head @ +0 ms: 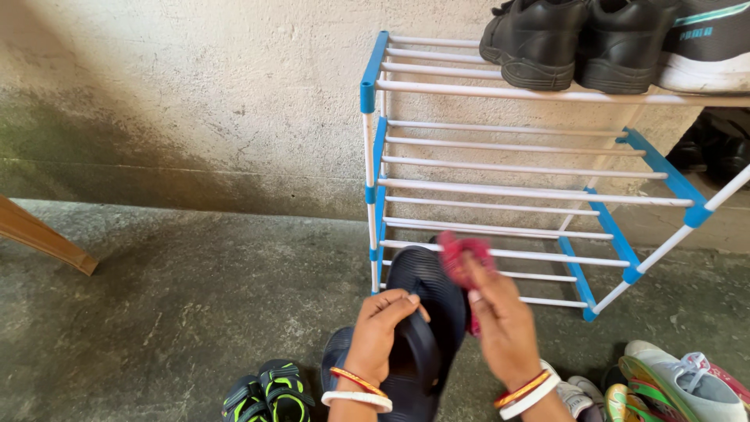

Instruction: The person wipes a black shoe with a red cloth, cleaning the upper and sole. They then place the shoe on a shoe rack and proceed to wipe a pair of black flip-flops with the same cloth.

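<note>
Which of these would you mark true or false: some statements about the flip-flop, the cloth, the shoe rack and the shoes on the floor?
1. The left hand holds a dark blue flip-flop. True.
2. The right hand holds a yellow sponge. False: it holds a red cloth against the flip-flop.
3. The top shelf of the shoe rack carries black shoes. True.
4. The middle shelves of the rack are packed with sandals. False: the white bars there are bare.
5. A pair of black and green sandals lies on the floor left of the left hand. True.
6. Both wrists are bare. False: each wears bangles.
</note>
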